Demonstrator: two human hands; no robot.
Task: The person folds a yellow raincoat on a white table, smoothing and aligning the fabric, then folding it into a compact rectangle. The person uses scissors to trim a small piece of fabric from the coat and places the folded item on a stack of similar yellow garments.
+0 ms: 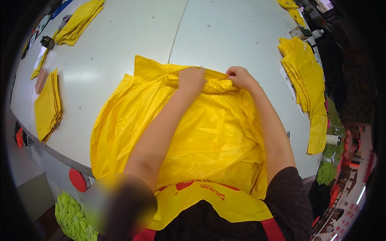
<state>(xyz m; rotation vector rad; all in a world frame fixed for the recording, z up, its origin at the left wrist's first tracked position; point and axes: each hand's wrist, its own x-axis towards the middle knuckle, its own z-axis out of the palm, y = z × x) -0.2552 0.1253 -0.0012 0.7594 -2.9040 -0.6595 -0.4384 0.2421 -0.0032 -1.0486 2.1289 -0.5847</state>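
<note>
Yellow garment [209, 128], one, spread over near edge of table [225, 36]. At its far band [219, 85]: left hand [192, 80] (motion-blurred), fingers curled, grip unclear; right hand [241, 78], fingertips closed, pinching cloth edge. One yellow stack [49, 106] by left edge, one yellow bundle [299, 70] by right edge; at least two piles [82, 22] farther along both edges.

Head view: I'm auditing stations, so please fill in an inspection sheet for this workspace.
Surface: pale table, with a seam.
Job's things: yellow fabric, spread out and wrinkled.
Clutter: left stack and right stack, both yellow; box and bottle, upper right.
Hands: right hand pinches the fabric near its far edge; left hand there too, blurred, grip unclear.
Cables: nothing seen.
Surroundings: lime-green pile, lower left.
</note>
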